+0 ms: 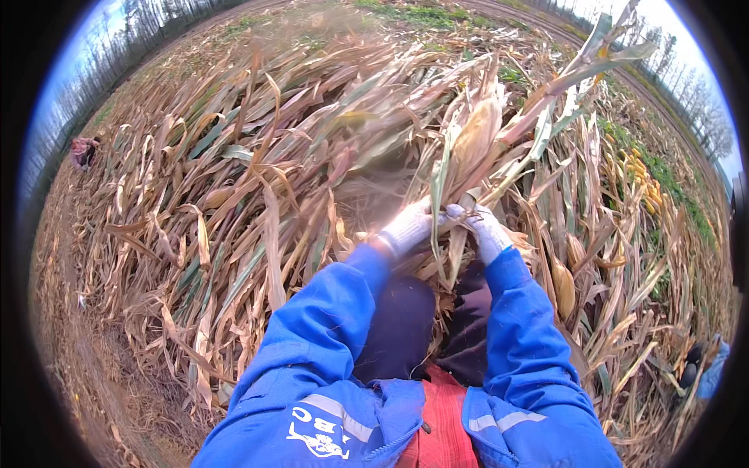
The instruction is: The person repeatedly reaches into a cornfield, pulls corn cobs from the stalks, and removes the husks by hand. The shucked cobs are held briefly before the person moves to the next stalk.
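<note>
Before my knees, a dry corn stalk [529,117] slants up toward the upper right with its leaves still on. An ear of corn in its husk [477,131] lies against it, its lower end toward me. My left hand [409,227], in a white knit glove, is closed around the husk leaves and the bottom of the ear. Close beside it, almost touching, my right hand [481,229] in a matching glove grips the same bundle at the stalk. Leaves partly cover the fingers, so the exact hold of each is hidden.
Cut corn stalks [234,187] lie thickly to the left and ahead. Another husked ear [563,286] rests at my right. Bare yellow cobs [643,178] form a pile farther right. One person [85,153] is far left, another [705,368] at lower right.
</note>
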{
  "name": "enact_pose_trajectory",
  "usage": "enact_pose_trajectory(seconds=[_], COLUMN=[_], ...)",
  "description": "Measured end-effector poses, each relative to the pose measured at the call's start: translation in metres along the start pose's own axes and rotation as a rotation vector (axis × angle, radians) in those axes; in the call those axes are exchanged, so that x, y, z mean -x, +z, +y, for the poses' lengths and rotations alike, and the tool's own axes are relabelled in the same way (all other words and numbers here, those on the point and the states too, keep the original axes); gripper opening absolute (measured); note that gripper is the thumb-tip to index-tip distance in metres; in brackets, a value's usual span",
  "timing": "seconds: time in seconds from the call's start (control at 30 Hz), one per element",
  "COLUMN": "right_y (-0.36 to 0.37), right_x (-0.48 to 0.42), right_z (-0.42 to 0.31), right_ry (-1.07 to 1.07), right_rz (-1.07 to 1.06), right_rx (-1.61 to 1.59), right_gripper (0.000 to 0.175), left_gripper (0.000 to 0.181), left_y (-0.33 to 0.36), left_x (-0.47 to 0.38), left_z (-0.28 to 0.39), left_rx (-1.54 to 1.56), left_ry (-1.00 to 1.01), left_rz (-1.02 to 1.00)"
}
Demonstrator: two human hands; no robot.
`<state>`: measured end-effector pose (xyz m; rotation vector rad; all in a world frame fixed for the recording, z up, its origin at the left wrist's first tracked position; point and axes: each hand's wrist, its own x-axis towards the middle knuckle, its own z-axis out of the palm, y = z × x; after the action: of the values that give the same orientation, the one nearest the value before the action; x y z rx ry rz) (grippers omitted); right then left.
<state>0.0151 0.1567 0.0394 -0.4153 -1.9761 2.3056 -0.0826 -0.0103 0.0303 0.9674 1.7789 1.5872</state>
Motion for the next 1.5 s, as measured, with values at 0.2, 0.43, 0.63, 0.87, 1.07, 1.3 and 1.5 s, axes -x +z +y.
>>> enact_pose_trajectory(seconds=[0.2,0.43,0.63,0.87,1.07,1.3,1.5], right_y=[-0.082,-0.097,-0.104,-0.063,-0.020,0.003,0.001], right_x=[-0.009,-0.122,-0.133,-0.134,-0.101,-0.065,-0.060], right_z=[-0.089,-0.160,-0.162,-0.167,-0.184,-0.202,-0.186], right_ry=[-0.299,-0.539,-0.603,-0.322,-0.540,-0.636,-0.759], right_rz=[0.231,0.743,0.892,0.188,0.139,0.295,0.597], right_rx=[0.225,0.836,0.883,0.469,0.380,0.557,0.548], right_gripper=[0.031,0.093,0.096,0.061,0.050,0.063,0.064], left_gripper=[0.055,0.053,0.049,0.060,0.082,0.068,0.081], left_y=[0.019,0.036,0.030,0.037,0.021,0.020,0.025], left_x=[0.000,0.021,0.021,0.022,0.006,-0.036,-0.031], left_z=[-0.014,0.007,0.010,0.003,0.015,0.018,0.022], left_rx=[-0.502,-0.498,-0.530,-0.558,-0.399,-0.690,-0.521], left_ry=[-0.035,-0.076,-0.054,0.075,-0.097,0.114,-0.236], left_rz=[0.169,0.386,0.372,0.483,0.432,0.444,0.372])
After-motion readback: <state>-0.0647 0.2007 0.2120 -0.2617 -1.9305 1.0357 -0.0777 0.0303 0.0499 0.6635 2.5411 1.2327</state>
